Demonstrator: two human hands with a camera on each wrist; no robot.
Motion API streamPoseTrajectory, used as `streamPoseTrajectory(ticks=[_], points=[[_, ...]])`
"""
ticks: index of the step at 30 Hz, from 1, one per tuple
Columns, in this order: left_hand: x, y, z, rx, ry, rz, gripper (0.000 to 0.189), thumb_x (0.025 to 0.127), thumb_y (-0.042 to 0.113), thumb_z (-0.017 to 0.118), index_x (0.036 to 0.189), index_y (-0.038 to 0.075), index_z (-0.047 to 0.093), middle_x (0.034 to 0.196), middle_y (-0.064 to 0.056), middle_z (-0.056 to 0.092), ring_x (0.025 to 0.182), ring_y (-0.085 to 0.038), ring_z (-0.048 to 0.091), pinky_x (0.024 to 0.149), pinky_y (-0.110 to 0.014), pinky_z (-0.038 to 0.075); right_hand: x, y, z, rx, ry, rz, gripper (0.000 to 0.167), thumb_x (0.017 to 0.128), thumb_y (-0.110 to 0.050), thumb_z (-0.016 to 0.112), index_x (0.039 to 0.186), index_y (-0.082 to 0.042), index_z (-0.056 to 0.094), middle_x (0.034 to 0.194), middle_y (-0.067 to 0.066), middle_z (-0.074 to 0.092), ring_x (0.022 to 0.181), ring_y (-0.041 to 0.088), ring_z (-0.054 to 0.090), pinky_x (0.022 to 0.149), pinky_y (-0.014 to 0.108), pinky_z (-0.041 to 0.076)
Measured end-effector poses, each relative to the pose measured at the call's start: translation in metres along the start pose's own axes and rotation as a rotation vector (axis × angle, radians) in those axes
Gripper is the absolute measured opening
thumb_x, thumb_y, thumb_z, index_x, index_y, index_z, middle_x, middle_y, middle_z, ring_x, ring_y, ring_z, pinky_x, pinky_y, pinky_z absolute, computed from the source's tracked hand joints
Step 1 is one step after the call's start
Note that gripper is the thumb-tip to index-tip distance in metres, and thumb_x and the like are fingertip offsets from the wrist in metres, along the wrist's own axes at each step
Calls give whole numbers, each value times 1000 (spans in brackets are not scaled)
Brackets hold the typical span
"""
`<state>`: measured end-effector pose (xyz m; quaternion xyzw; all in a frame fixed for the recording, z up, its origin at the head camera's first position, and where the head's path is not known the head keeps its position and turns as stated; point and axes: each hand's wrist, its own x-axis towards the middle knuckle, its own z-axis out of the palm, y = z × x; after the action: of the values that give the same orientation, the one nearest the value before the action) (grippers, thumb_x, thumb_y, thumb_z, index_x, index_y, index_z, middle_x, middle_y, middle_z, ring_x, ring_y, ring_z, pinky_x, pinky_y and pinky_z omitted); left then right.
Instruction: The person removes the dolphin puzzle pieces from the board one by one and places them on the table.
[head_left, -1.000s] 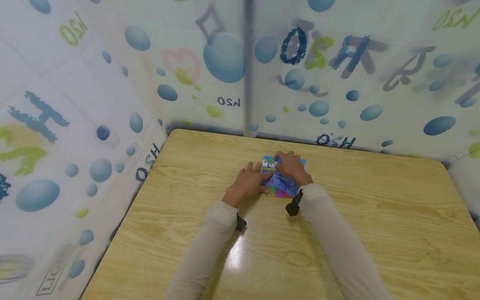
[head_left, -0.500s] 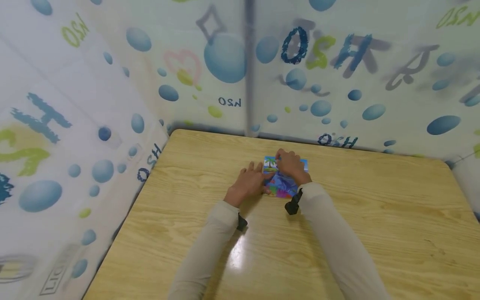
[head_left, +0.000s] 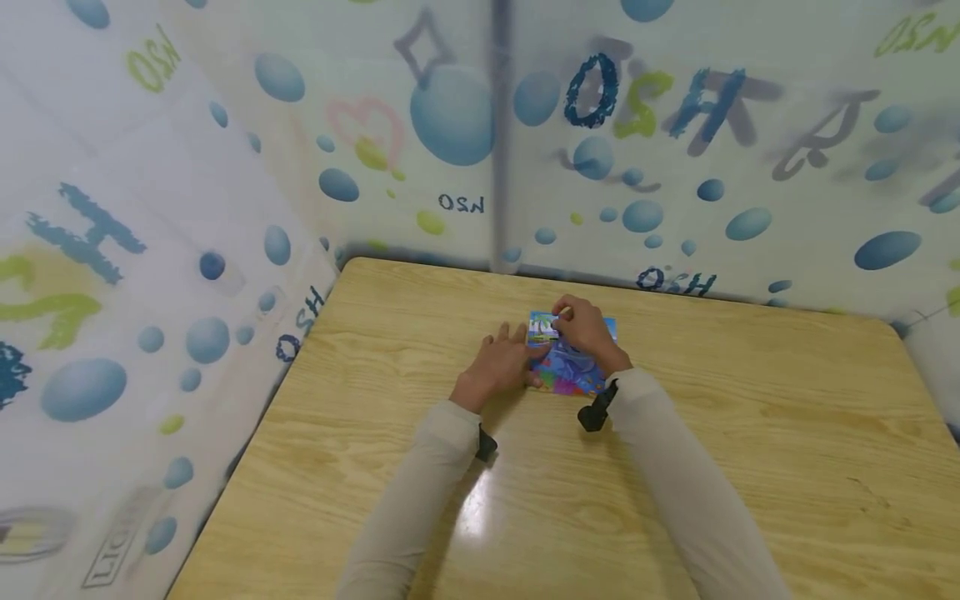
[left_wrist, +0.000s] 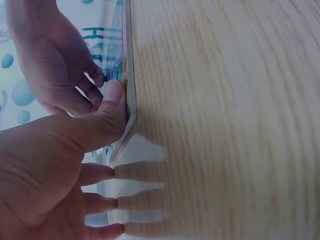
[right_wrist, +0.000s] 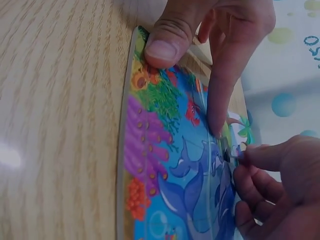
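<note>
A thin, colourful sea-picture jigsaw puzzle [head_left: 573,379] with dolphins, coral and a palm tree lies flat on the table; grid-like seams cross it in the right wrist view. My left hand [head_left: 495,367] rests at its left side, fingers spread. The left thumb [right_wrist: 165,47] lies on the near-left corner, and the left index finger [right_wrist: 222,95] touches the picture. Over the upper middle, my right hand [head_left: 587,327] pinches a small puzzle piece [right_wrist: 238,152] between thumb and finger. Beside that piece a small dark gap shows in the picture. The right hand covers part of the puzzle's upper right.
A wood-grain table [head_left: 750,433] extends around the puzzle. White curtain-like walls [head_left: 420,183] printed with blue bubbles and letters stand behind and to the left. Black wrist devices [head_left: 596,410] are strapped below both hands.
My right hand has risen slightly and turned, its thumb and finger now pinching a small piece; more of the puzzle's middle shows. The left hand stays in place.
</note>
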<state>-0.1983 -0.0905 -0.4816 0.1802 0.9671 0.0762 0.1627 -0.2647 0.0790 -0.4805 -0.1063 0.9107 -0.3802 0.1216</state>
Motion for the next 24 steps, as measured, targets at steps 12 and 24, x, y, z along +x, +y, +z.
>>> streamPoseTrajectory(ticks=[12,24], points=[[1,1,0,-22,13,-3,69,87,53,63,150,38,40,164,-17,19,148,-49,15,111,-61,30,-6,16,-14,252,110,31,25,99,-12,61,122,-1,60,97,21,71,75,22,67,63,29,49],[-1,0,0,-86,-7,13,72,87,50,64,151,37,36,164,-19,14,148,-50,9,115,-64,23,-27,62,-61,628,84,273,39,98,-19,64,132,-1,58,83,-12,71,74,6,69,62,22,55]])
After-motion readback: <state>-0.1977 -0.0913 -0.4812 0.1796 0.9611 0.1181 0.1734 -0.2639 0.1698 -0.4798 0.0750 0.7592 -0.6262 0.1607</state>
